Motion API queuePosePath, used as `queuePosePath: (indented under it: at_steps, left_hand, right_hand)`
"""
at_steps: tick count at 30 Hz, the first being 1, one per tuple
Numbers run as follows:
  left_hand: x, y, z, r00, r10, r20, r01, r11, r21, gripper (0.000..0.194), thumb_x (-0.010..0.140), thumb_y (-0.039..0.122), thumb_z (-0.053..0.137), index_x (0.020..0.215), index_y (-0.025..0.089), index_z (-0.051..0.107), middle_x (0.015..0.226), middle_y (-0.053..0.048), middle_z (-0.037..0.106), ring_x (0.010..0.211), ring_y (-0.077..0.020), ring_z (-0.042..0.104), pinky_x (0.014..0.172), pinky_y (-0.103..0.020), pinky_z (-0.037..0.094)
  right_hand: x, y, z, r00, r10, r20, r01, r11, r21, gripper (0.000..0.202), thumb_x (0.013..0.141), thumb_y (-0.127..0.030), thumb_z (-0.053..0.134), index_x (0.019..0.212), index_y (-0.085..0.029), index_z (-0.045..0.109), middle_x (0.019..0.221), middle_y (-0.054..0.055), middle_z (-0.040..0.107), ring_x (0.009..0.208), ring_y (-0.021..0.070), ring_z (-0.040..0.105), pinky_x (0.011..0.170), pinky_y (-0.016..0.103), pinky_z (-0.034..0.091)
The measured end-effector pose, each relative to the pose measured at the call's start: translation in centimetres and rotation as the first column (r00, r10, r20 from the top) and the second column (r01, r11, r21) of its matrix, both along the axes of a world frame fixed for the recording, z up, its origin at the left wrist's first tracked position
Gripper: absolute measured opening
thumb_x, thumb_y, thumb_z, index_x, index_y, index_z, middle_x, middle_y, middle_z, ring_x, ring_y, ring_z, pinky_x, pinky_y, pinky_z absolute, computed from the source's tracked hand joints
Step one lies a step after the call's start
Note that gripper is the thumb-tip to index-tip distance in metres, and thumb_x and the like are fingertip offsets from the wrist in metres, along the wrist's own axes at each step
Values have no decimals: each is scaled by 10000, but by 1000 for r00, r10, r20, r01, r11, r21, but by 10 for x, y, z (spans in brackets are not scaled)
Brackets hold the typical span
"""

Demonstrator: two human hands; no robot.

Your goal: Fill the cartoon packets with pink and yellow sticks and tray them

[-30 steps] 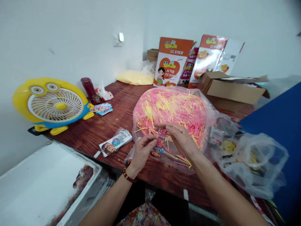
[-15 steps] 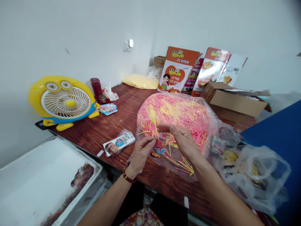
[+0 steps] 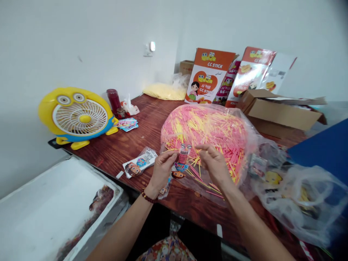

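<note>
A small printed plastic packet (image 3: 183, 157) stands upright at the fingertips of my left hand (image 3: 161, 170), which is closed on its left edge. The packet shows a barcode, pink contents and a cartoon face at its lower end. My right hand (image 3: 214, 163) is just to the right of the packet, apart from it, fingers drawn together in a pinch; what is in them, if anything, is hidden. Behind both hands lies a large clear bag (image 3: 246, 127) heaped with thin pink and yellow sticks (image 3: 201, 125). Another cartoon packet (image 3: 164, 191) lies partly under my left hand.
Flat printed packets (image 3: 140, 162) lie left of my hands. A yellow fan (image 3: 84, 117) stands at the left. Printed cartons (image 3: 208, 76) and an open cardboard box (image 3: 282, 114) are at the back right. A white plastic bag (image 3: 307, 203) sits on the right; a white foam lid (image 3: 54, 206) is front left.
My right hand has moved slightly away from the packet's top, and its fingers have gone from stretched out to drawn in. My left hand keeps the packet. The view has shifted a little.
</note>
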State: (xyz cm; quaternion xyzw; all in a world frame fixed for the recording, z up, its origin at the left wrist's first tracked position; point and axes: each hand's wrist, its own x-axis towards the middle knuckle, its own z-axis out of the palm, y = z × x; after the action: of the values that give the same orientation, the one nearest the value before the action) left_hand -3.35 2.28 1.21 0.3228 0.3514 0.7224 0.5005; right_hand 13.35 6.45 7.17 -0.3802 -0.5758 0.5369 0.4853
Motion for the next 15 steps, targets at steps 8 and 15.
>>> queuePosePath:
  at_steps: [8, 15]
  left_hand:
    - [-11, -13, -20, 980, 38, -195, -61, 992, -113, 225, 800, 365, 757, 920, 177, 779, 862, -32, 731, 779, -140, 629, 730, -248, 502]
    - [-18, -19, -11, 950, -226, -215, 178, 959, -221, 239, 710, 303, 823, 862, 145, 727, 821, -13, 714, 735, -116, 618, 730, -233, 491]
  right_hand:
    - [-27, -10, -39, 974, 171, 151, -163, 984, -66, 278, 731, -410, 739, 629, -193, 600, 567, -63, 395, 545, 91, 319, 536, 246, 261]
    - [-29, -5, -59, 984, 154, 84, -143, 982, -124, 248, 734, -415, 722, 667, -199, 620, 591, -54, 477, 567, 103, 388, 573, 247, 325]
